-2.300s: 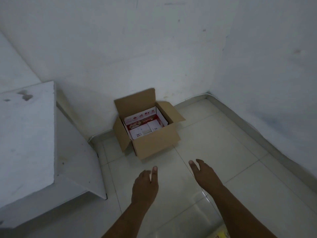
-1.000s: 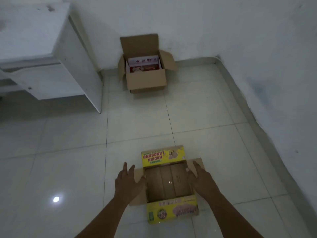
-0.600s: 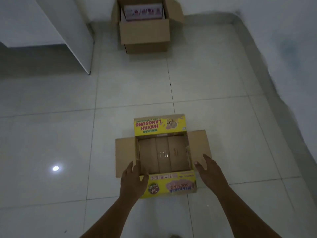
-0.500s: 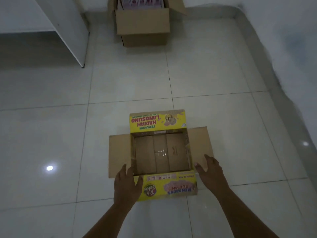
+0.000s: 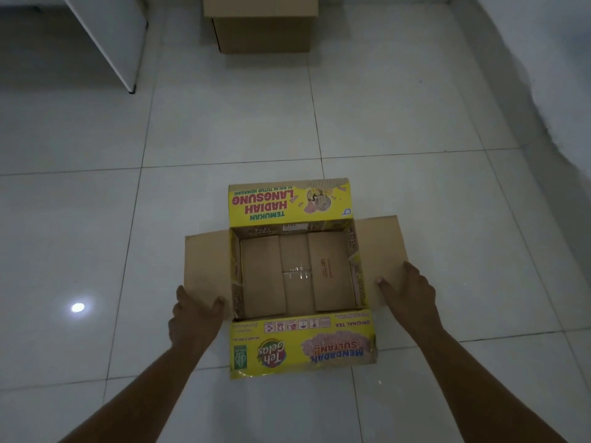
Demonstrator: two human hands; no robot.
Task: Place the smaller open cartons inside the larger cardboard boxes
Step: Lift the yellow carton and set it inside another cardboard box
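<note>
An open yellow printed carton [image 5: 297, 276] lies on the tiled floor in front of me, all flaps spread out and its inside empty. My left hand [image 5: 192, 314] rests at the near corner of its left brown flap, fingers apart. My right hand [image 5: 411, 298] lies on the near part of the right brown flap, fingers apart. A plain brown cardboard box [image 5: 262, 27] stands at the top of the view, only its front wall showing.
A white cabinet [image 5: 112, 36] stands at the upper left, its corner foot on the floor. A white wall [image 5: 550, 75] runs down the right side. Pale glossy tiles [image 5: 224, 123] lie between the two boxes.
The view has tilted down and closer to the yellow carton. Both hands have settled lower on its side flaps; the brown box has slid to the top edge.
</note>
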